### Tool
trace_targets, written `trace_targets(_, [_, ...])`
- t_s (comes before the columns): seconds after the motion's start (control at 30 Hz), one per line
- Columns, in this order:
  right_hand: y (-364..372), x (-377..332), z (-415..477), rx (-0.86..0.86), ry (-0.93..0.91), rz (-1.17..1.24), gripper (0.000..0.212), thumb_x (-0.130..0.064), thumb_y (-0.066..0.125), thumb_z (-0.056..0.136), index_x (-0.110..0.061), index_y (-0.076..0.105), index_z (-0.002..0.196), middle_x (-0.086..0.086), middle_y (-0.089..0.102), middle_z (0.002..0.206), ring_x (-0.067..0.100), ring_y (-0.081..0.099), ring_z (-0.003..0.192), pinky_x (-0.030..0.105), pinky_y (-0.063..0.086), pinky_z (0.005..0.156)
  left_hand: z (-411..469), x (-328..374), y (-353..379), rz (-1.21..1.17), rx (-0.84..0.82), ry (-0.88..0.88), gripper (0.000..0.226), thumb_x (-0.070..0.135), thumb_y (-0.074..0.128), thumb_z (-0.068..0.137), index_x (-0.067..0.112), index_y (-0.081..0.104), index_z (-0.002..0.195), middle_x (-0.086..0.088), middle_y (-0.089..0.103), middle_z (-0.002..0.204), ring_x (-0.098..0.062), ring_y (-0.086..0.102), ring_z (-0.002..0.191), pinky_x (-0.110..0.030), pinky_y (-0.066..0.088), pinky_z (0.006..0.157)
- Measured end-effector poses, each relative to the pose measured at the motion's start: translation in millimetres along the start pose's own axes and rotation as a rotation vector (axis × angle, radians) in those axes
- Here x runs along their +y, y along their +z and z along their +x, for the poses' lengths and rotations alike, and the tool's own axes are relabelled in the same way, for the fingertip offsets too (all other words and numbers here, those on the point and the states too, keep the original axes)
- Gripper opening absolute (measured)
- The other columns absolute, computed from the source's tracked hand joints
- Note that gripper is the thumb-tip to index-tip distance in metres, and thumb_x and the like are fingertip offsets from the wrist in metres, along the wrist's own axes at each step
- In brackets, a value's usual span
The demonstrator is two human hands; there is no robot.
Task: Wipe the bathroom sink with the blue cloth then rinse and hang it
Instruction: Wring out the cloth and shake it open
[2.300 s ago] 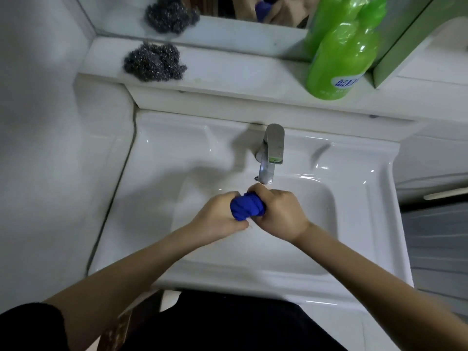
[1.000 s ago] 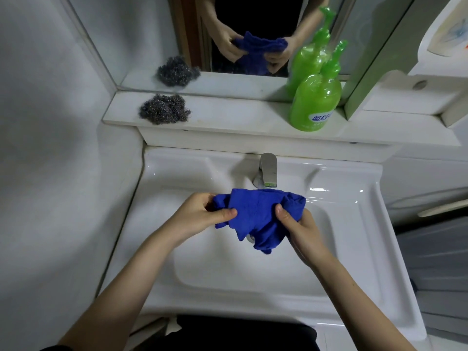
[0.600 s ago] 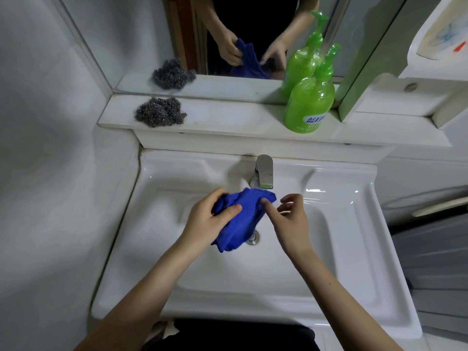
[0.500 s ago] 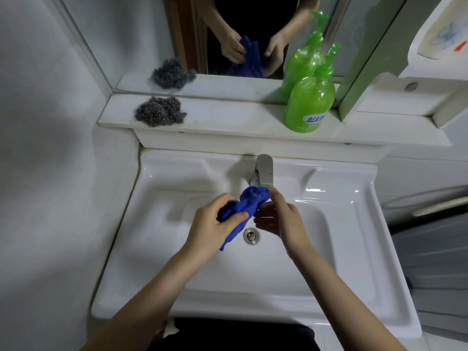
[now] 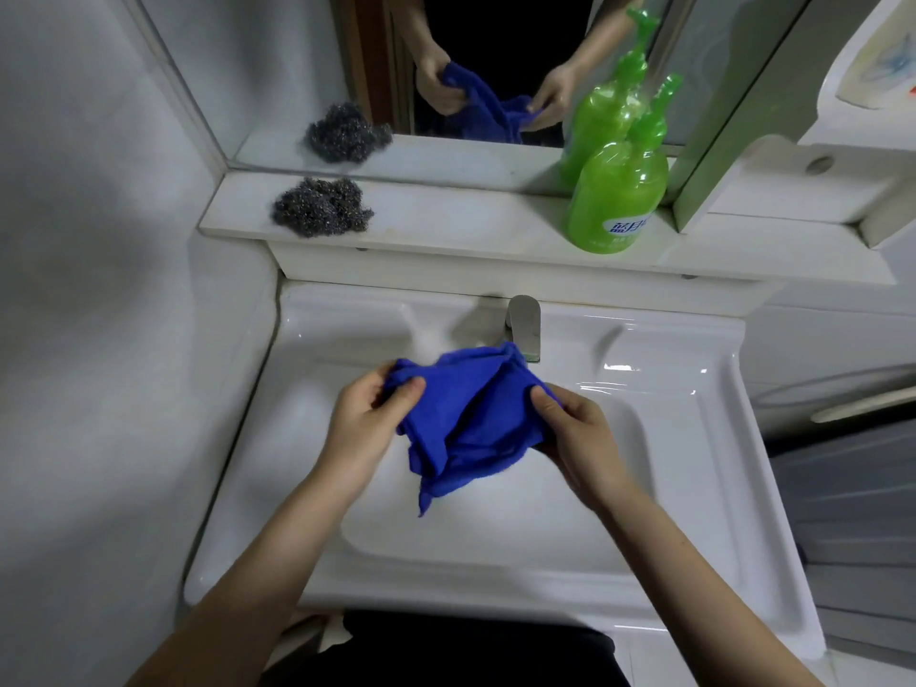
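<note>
1. Half a second back the blue cloth point(image 5: 466, 414) had been a narrow twist in the left hand point(image 5: 369, 414), with the right hand point(image 5: 580, 428) loose beside its top. Now it had been pulled open between the two.
2. The left hand's grip was narrow, the thumb on top and the fingers beneath, pinching the cloth's nine o'clock edge. The right hand's grip pinched the three o'clock edge in the same way.
3. The cloth hung in the air over the sink point(image 5: 694, 438), with the faucet point(image 5: 524, 324) at twelve o'clock from it. I could not tell whether its top fold touched the spout. One loose corner dangled toward seven o'clock.
4. Its long axis ran from nine to three o'clock, straight from one grip to the other, and the middle sagged. Neither hand was nearer than the other.
5. I saw no water falling from the spout, so I judged the rinse over and the cloth being opened for hanging.
6. No hook or rail showed anywhere, so I could not say which hand would lead.
7. On the shelf point(image 5: 446, 225) beyond, a steel scourer point(image 5: 322, 208) sat at eleven o'clock and a green bottle point(image 5: 617, 200) at one o'clock.
</note>
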State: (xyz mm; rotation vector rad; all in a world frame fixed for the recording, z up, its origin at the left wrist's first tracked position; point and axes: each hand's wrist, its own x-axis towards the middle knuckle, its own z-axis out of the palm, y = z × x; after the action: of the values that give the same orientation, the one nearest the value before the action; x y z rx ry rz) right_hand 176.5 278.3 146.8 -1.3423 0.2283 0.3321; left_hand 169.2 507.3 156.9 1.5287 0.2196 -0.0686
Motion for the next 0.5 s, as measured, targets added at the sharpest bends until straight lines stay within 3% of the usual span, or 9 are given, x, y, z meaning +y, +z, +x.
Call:
trace_targets(0.07, [-15, -10, 0, 0.028, -0.069, -0.151, 0.023, -0.019, 0.053, 0.1, -0.012, 0.074, 0.094, 0.01, 0.067, 0.086, 0.019, 0.063, 0.079, 0.031, 0.058, 0.069, 5, -2, -16, 0.015, 0.105, 0.032, 0.007, 0.02, 0.063, 0.09, 0.016, 0.068, 0.089, -0.002, 0.071, 0.081, -0.013, 0.063, 0.074, -0.023, 0.05, 0.058])
trace_targets(0.13, [-31, -19, 0, 0.027, -0.139, -0.355, 0.023, -0.021, 0.052, 0.101, -0.018, 0.073, 0.094, -0.002, 0.066, 0.079, 0.011, 0.06, 0.072, 0.025, 0.056, 0.066, 11, -7, -31, 0.047, 0.174, 0.037, 0.007, 0.02, 0.062, 0.091, 0.017, 0.069, 0.09, -0.001, 0.073, 0.085, -0.015, 0.066, 0.08, -0.023, 0.052, 0.062])
trace_targets(0.2, [-44, -22, 2, 0.06, -0.187, -0.603, 0.022, -0.023, 0.051, 0.101, -0.024, 0.071, 0.093, -0.015, 0.066, 0.074, 0.005, 0.058, 0.068, 0.016, 0.051, 0.064, 16, -15, -43, 0.066, 0.203, 0.01, 0.009, 0.022, 0.063, 0.091, 0.016, 0.069, 0.094, -0.003, 0.074, 0.091, -0.022, 0.069, 0.089, -0.031, 0.055, 0.071])
trace_targets(0.27, [-52, -23, 3, 0.119, -0.206, -0.768, 0.021, -0.024, 0.05, 0.1, -0.029, 0.069, 0.094, -0.016, 0.07, 0.081, 0.002, 0.061, 0.077, 0.014, 0.047, 0.066, 17, -24, -52, 0.074, 0.219, -0.019, 0.012, 0.024, 0.063, 0.089, 0.016, 0.07, 0.095, -0.007, 0.075, 0.096, -0.027, 0.07, 0.094, -0.043, 0.055, 0.081])
trace_targets(0.4, [-53, -20, -1, 0.139, -0.215, -0.766, 0.02, -0.021, 0.05, 0.1, -0.026, 0.069, 0.097, -0.011, 0.071, 0.09, 0.005, 0.062, 0.087, 0.017, 0.048, 0.073, 14, -32, -56, 0.115, 0.202, -0.036, 0.009, 0.026, 0.063, 0.087, 0.023, 0.071, 0.09, -0.005, 0.075, 0.094, -0.025, 0.07, 0.093, -0.052, 0.055, 0.084])
trace_targets(0.5, [-50, -18, -10, 0.199, -0.282, -0.666, 0.019, -0.019, 0.06, 0.095, -0.033, 0.072, 0.089, -0.017, 0.073, 0.085, 0.001, 0.065, 0.081, 0.009, 0.046, 0.066, 12, -31, -58, 0.132, 0.189, -0.01, 0.012, 0.028, 0.063, 0.087, 0.021, 0.07, 0.092, -0.005, 0.074, 0.094, -0.025, 0.07, 0.092, -0.048, 0.055, 0.081])
